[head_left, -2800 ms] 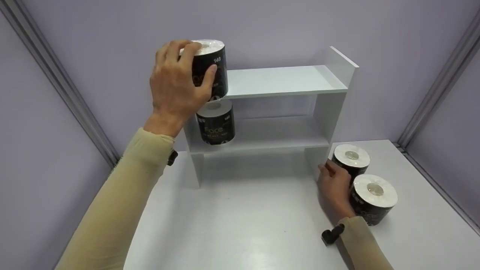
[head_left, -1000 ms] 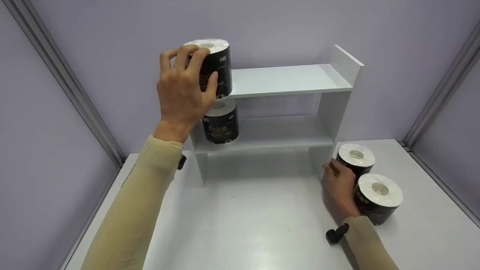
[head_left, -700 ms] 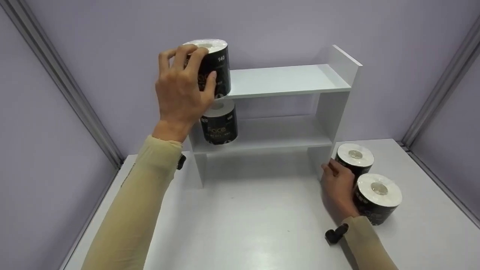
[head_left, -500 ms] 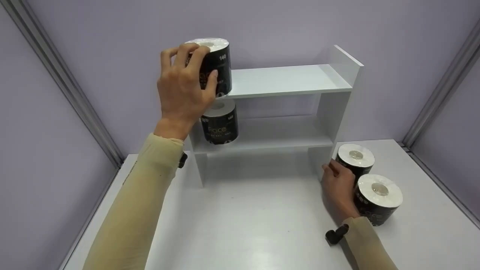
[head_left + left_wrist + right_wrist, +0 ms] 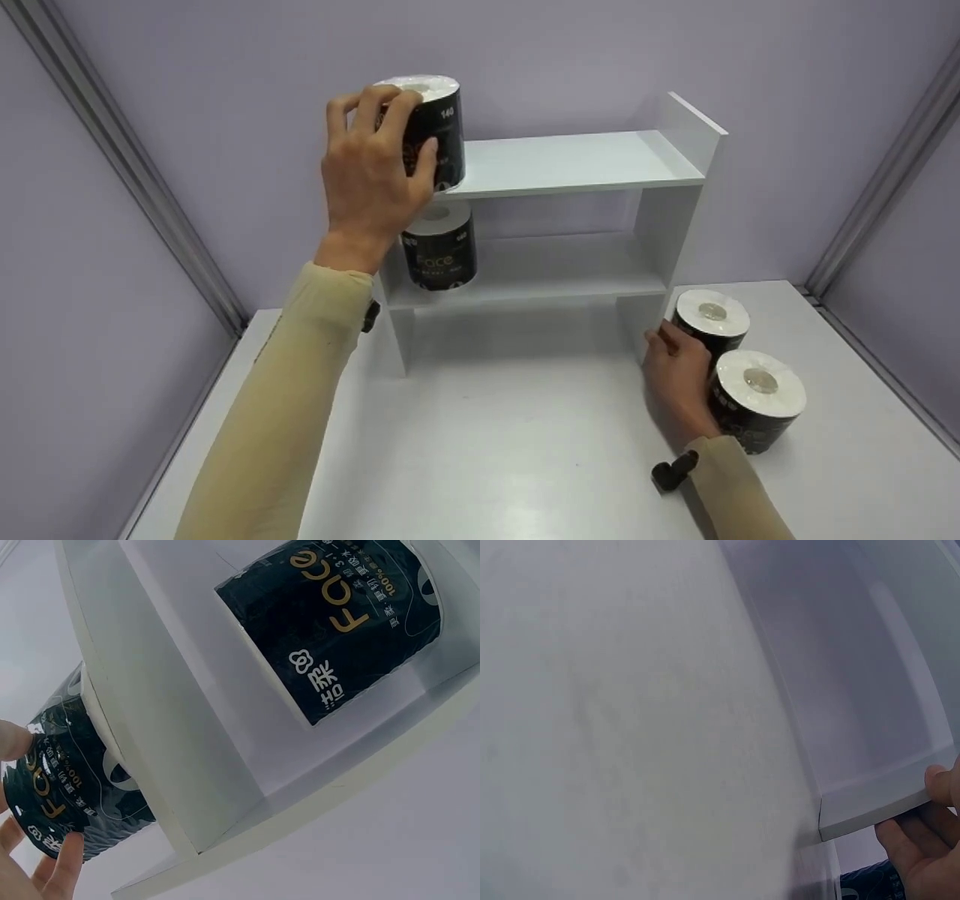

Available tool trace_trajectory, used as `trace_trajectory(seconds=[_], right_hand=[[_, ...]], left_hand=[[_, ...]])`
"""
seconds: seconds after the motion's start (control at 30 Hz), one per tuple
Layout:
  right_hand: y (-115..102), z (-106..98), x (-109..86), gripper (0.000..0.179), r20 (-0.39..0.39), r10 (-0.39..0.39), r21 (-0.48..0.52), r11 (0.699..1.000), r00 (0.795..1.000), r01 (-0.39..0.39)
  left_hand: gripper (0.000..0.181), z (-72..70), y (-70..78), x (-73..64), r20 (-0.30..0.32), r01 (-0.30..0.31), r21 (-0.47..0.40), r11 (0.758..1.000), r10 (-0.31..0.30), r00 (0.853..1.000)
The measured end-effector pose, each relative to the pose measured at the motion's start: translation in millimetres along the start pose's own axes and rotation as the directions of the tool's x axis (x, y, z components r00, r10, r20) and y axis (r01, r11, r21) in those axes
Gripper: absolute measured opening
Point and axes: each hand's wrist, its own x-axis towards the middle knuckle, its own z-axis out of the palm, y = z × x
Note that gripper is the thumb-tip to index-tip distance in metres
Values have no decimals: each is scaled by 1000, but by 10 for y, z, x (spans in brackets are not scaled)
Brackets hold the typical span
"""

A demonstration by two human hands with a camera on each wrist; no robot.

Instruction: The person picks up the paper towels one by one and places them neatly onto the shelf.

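My left hand (image 5: 371, 176) grips a black-wrapped toilet paper roll (image 5: 444, 142) at the left end of the white shelf unit's (image 5: 577, 161) top board. The roll stands upright, its white end up; in the left wrist view, thumb and fingers lie round its wrapper (image 5: 82, 765). A second roll (image 5: 441, 262) stands below it on the middle board, at the left. Low on the right, my right hand (image 5: 679, 382) pinches the front edge of the unit's side panel (image 5: 885, 802), thumb on one face and fingers on the other.
Two more toilet paper rolls stand upright on the white table (image 5: 487, 465), right of the unit: a rear roll (image 5: 712, 313) and a front roll (image 5: 757, 424), both close beside my right hand. Behind the unit rises a pale wall (image 5: 555, 60).
The held roll has shifted slightly back and up over the top board, and my left fingers have spread on it. My right hand stays on the panel. The head view has shifted slightly.
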Motion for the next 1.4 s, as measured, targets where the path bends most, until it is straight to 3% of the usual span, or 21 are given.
trace_trajectory(seconds=[0.3, 0.63, 0.9, 1.4], right_hand=[[-20, -11, -13, 44, 34, 53, 99, 993, 998, -56], [-1, -27, -13, 35, -18, -8, 19, 1000, 1000, 8], [-14, -24, -23, 40, -1, 24, 73, 997, 1000, -24], [-33, -8, -10, 35, -8, -5, 7, 1000, 1000, 6]], left_hand=[[41, 58, 12, 21, 1, 12, -7, 1000, -12, 1000], [39, 152, 20, 83, 6, 33, -35, 999, -33, 999], [38, 190, 44, 125, 30, 59, -25, 998, -58, 998], [39, 201, 22, 179, 62, 101, -4, 995, -100, 993]])
